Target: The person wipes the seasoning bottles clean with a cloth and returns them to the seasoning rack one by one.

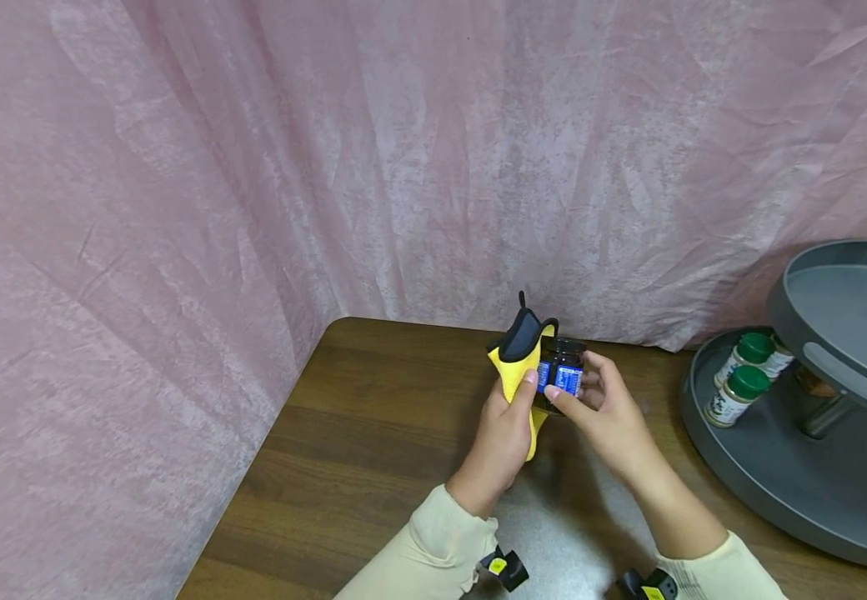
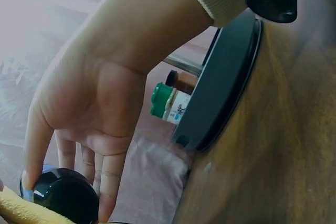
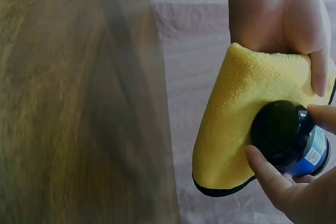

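In the head view my left hand (image 1: 503,437) grips a yellow cloth (image 1: 513,373) with a dark grey side and black edging, thumb on top. My right hand (image 1: 613,417) holds a small dark jar (image 1: 569,380) with a blue label between thumb and fingers. The cloth lies against the jar's left side, above the tabletop. Seen from the right wrist, the fuzzy yellow cloth (image 3: 223,129) is behind the jar's round dark end (image 3: 275,127), and the left thumb presses on the cloth. The left fingers are mostly hidden by the cloth.
A grey two-tier round stand (image 1: 764,500) is at the right; its lower tier carries green-lidded seasoning bottles (image 1: 737,396). The wooden table (image 1: 343,433) meets a pink curtain (image 1: 433,167) at the back and left.
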The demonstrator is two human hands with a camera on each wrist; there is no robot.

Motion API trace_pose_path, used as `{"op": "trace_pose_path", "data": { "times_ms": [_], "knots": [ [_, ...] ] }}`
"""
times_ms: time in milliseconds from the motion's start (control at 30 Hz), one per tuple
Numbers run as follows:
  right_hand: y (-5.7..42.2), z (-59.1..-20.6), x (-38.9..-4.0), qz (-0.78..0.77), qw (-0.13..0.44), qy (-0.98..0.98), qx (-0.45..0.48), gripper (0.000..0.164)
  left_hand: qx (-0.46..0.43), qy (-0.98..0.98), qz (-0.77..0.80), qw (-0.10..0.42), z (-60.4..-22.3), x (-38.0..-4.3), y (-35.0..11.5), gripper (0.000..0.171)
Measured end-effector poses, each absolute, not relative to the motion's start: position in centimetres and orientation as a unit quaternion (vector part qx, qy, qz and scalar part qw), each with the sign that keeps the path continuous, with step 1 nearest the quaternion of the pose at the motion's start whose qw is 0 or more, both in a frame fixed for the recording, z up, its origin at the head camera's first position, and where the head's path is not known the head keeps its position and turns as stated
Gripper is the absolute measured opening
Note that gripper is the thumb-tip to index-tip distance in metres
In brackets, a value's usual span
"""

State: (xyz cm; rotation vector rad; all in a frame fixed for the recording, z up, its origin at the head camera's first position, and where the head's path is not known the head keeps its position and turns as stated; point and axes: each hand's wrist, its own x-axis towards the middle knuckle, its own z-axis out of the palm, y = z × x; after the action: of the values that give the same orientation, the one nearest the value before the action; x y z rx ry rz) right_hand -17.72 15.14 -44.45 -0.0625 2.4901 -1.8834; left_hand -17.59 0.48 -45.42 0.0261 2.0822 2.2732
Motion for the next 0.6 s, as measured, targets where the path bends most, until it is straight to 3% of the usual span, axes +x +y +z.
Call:
{"op": "trace_pose_path", "data": {
  "times_ms": [600],
  "knots": [
    [14.0,-44.8,-16.7,-0.621,0.028,0.774,-0.124,0.069,-0.002,0.61,0.793,0.008,-45.5,-18.5,-1.0,0.045]
  ]
}}
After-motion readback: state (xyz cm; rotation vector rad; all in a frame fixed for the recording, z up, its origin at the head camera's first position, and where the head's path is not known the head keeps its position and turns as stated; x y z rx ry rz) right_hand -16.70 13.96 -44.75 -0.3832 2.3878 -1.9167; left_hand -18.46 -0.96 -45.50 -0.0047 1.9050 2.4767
